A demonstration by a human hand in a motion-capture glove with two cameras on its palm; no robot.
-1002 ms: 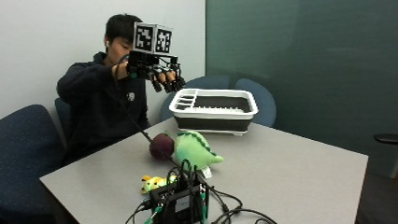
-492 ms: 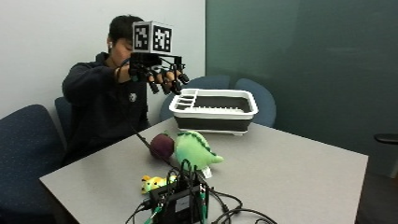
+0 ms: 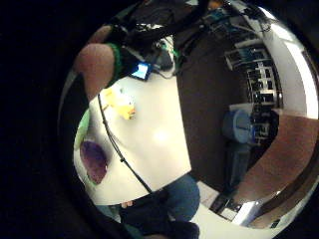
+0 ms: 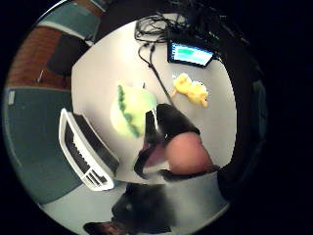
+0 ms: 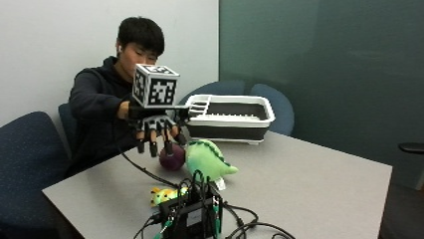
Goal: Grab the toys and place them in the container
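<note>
We see the gloved right hand (image 5: 158, 132) raised above the table (image 5: 311, 174), palm down, fingers (image 5: 152, 144) spread apart and pointing downward, holding nothing. It hangs over the purple toy (image 5: 171, 157), fingertips just above it; we cannot tell whether any tip touches it.

The purple toy lies on the table near the edge where the person sits. Just beside it, touching or nearly so, lies the green dinosaur plush (image 5: 207, 159), on the side toward the table's middle. The thumb side palm view shows this plush (image 4: 131, 110) with its darker green spines between the container and the hand's own finger.

The small yellow toy (image 5: 164, 194) lies well apart from these two, toward the near edge of the table, beside a black device with a lit screen (image 4: 190, 54) and a tangle of cables (image 5: 245, 226). In the little finger side palm view we note the yellow toy (image 3: 121, 103) and the purple toy (image 3: 93, 161) both resting on the tabletop.

The container (image 5: 228, 117), a white-rimmed dark bin, stands at the far edge of the table. A black cable (image 5: 142, 169) trails from the hand across the table.
</note>
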